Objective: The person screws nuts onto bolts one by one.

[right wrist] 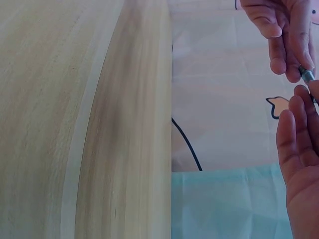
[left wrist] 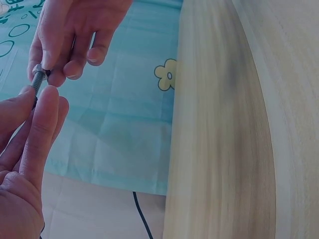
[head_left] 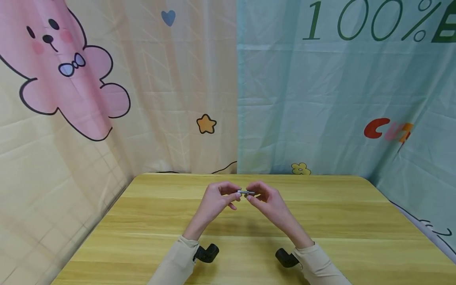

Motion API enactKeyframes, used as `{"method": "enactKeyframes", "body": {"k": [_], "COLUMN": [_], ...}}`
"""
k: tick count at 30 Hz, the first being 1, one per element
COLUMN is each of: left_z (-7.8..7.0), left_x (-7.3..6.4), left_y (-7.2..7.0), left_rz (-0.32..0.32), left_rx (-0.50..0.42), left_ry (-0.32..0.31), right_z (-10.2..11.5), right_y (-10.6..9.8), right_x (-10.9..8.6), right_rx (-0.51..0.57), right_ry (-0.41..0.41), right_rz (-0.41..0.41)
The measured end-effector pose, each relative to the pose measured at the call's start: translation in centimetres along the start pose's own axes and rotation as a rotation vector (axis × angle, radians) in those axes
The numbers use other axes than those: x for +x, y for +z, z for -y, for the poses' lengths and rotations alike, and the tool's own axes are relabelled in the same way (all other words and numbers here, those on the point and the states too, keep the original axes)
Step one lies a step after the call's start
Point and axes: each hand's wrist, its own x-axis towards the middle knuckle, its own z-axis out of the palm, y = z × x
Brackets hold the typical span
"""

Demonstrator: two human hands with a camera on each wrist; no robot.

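Silvery bolt (head_left: 243, 192) held over the counter (head_left: 142, 229), toward its far edge: left hand (head_left: 217, 197) pinches one end, right hand (head_left: 266, 197) pinches by what looks like a nut (left wrist: 38, 70). Threading or unthreading, I'd guess; next move probably wants steady left fingers, small right-side twists.

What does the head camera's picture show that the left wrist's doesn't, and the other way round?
Only the head view: the pink bear, the orange star and the beige sleeves.
Only the left wrist view: clear ridges along the metal bolt.
Both: the left hand and right hand pinching that bolt, the wooden tabletop and the yellow flower.
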Motion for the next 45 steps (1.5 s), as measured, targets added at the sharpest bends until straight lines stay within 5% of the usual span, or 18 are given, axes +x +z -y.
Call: {"method": "enactKeyframes", "body": {"k": [11, 25, 35, 40, 45], "left_z": [0.0, -0.2, -0.3, -0.2, -0.1], "left_x": [-0.1, -0.1, -0.2, -0.1, 0.0], "left_y": [0.0, 0.2, 0.1, 0.1, 0.1], "left_rz": [-0.002, -0.002, -0.007, 0.0, -0.001], "left_rx": [0.004, 0.021, 0.01, 0.006, 0.002], "left_ry": [-0.004, 0.004, 0.008, 0.013, 0.01], "right_z": [0.2, 0.2, 0.3, 2.6, 1.1], "right_y": [-0.1, -0.1, 0.0, -0.1, -0.2], "right_x": [-0.3, -0.3, -0.1, -0.4, -0.4], "right_rx": [0.054, -0.017, -0.004, 0.0, 0.06], "right_ry": [0.076, 0.123, 0.032, 0.028, 0.044], "right_rz": [0.026, 0.0, 0.009, 0.028, 0.045]}}
